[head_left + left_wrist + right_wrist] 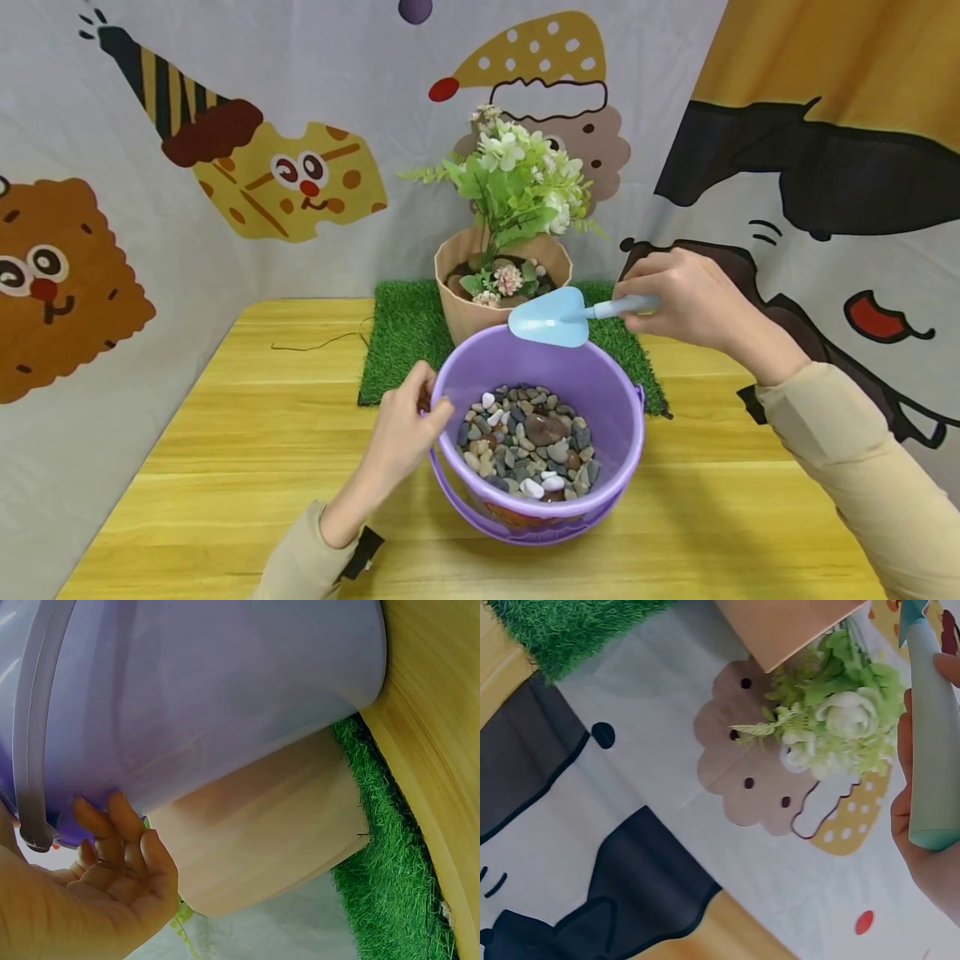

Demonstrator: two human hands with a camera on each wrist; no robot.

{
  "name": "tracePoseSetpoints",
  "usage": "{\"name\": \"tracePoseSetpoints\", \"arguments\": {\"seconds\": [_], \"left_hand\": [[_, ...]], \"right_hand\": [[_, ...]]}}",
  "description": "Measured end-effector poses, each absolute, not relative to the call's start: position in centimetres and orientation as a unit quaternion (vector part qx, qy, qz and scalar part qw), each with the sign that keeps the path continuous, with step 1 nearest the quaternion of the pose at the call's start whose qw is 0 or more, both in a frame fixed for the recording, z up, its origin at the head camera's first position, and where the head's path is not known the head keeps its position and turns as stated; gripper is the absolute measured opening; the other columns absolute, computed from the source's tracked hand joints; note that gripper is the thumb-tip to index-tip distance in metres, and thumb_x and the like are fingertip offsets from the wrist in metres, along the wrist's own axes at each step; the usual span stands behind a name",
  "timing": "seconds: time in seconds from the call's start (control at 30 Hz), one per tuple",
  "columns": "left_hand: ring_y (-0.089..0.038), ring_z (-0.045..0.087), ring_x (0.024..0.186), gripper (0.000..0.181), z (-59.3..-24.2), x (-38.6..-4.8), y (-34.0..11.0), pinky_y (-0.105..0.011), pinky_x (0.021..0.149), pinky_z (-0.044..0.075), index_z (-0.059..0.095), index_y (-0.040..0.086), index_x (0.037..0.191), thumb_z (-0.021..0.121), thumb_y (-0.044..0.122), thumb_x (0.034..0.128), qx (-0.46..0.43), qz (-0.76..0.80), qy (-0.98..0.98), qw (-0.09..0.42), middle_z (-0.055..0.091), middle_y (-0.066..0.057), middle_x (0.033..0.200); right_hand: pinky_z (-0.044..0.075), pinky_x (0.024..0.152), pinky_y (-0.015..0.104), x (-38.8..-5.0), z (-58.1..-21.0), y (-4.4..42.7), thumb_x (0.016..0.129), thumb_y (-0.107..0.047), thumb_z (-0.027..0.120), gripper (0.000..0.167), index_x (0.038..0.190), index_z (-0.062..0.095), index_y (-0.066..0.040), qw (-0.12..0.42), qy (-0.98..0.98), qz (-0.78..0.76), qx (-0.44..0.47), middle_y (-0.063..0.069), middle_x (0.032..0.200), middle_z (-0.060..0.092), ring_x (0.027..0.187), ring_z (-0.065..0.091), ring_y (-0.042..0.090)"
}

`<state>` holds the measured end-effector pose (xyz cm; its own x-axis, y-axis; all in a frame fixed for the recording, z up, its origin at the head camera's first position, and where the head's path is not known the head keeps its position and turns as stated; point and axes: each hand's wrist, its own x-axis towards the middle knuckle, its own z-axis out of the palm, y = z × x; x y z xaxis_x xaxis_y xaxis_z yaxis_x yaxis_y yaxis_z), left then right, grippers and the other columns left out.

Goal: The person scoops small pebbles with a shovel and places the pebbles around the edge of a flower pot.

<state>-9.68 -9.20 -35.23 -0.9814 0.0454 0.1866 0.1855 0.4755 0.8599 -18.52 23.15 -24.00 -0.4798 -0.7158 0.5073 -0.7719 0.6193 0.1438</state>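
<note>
A purple bucket [615, 392] stands upright on the table, its handle lowered around the near side. Pebbles [517, 442] in grey, brown and white cover its bottom. At the bucket's left rim, my left hand [405, 417] grips the edge between thumb and fingers; the left wrist view shows those curled fingers [124, 855] beside the bucket wall. My right hand [678, 296] holds a light blue toy shovel [555, 319] by its handle. The blade is over the bucket's far rim, pointing left, and I see no pebbles on it. In the right wrist view the shovel handle [934, 735] lies in the fingers.
Behind the bucket, a peach flowerpot [450, 287] with white flowers [517, 162], leaves and stones stands on a green turf mat [401, 342]. A thin dark wire [315, 344] lies on the wooden table [247, 450]. A cartoon-printed cloth [315, 50] hangs behind.
</note>
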Motion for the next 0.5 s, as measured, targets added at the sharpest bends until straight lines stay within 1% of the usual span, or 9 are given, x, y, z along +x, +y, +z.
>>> {"name": "tracePoseSetpoints", "arguments": {"seconds": [0.2, 0.33, 0.5], "left_hand": [[-0.013, 0.055, 0.058, 0.012, -35.3, -9.7, -9.2, -0.021, 0.046, 0.050, 0.047, 0.009, 0.081, 0.058, 0.006, 0.0776, -0.065, -0.509, -0.856, 0.065, 0.058, -0.007, 0.067], [-0.013, 0.055, 0.058, 0.012, -35.3, -9.6, -9.2, -0.021, 0.046, 0.050, 0.047, 0.009, 0.081, 0.058, 0.006, 0.0772, -0.063, -0.510, -0.855, 0.064, 0.058, -0.007, 0.067], [-0.013, 0.055, 0.058, 0.011, -35.3, -9.7, -9.2, -0.021, 0.046, 0.050, 0.047, 0.009, 0.080, 0.058, 0.006, 0.0775, -0.067, -0.510, -0.855, 0.068, 0.058, -0.007, 0.067]], "right_hand": [[0.042, 0.055, 0.030, -17.4, -24.1, 22.5, 0.058, -0.012, 0.080, 0.022, 0.079, 0.075, -0.010, 0.271, -0.844, 0.027, 0.463, 0.001, 0.076, 0.068, 0.063, 0.054, 0.013], [0.044, 0.058, 0.031, -16.7, -24.1, 22.0, 0.059, -0.012, 0.079, 0.020, 0.078, 0.074, -0.013, 0.259, -0.845, 0.017, 0.467, -0.001, 0.075, 0.068, 0.066, 0.057, 0.013], [0.044, 0.059, 0.030, -15.9, -24.1, 21.4, 0.058, -0.012, 0.079, 0.018, 0.075, 0.073, -0.015, 0.247, -0.844, -0.008, 0.475, -0.002, 0.072, 0.066, 0.066, 0.057, 0.012]]}}
